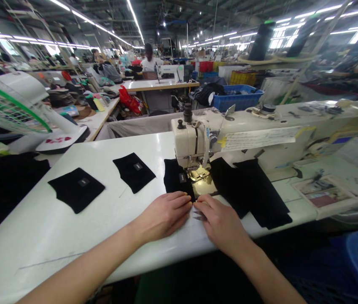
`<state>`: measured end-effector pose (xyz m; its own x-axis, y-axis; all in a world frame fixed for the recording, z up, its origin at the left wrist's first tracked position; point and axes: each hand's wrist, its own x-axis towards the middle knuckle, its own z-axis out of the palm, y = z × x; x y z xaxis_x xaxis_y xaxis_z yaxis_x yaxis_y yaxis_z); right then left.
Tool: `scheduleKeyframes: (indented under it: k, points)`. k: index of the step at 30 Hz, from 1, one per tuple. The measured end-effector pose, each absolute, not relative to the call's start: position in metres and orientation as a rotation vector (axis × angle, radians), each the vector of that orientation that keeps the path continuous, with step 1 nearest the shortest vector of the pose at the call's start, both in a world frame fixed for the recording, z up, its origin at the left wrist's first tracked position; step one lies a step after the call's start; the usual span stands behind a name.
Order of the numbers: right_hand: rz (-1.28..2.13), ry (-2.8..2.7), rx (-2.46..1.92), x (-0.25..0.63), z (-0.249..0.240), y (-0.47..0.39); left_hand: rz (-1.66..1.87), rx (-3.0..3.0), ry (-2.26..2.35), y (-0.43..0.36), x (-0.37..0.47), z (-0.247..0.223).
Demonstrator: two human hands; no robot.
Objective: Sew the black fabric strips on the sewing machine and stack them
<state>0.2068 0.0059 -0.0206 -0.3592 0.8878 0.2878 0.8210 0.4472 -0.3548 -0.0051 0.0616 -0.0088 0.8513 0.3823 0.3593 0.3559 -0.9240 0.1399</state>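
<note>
A black fabric piece [173,177] with a small grey label lies at the needle area of the sewing machine [191,141]. My left hand [166,213] has its fingers pressed together on the near edge of that piece. My right hand [219,219] is closed around small metal thread snips [199,215], whose blades stick out to the left. Its thumb and index fingertips meet close to my left fingertips, at the fabric's near corner. The right fingers partly hide the snips' handles.
Two labelled black pieces, one further left [76,190] and one nearer [134,172], lie on the white table [109,236]. More black panels [261,194] lie right of the needle. A fan [23,97] stands left; a blue basket [237,99] sits behind the machine.
</note>
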Motion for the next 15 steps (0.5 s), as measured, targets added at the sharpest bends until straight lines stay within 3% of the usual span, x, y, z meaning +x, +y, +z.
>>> scheduleKeyframes:
  k: [4,8,15]
  points:
    - [-0.017,-2.002,-1.539,0.22,-0.015,0.01,0.584,2.958,0.599,0.074,-0.006,-0.008]
    - [-0.262,-1.715,-1.907,0.246,-0.007,0.015,0.567,2.949,0.611,0.086,-0.008,-0.008]
    - [-0.2,-1.673,-2.156,0.27,-0.003,0.02,0.59,2.963,0.602,0.106,-0.006,-0.006]
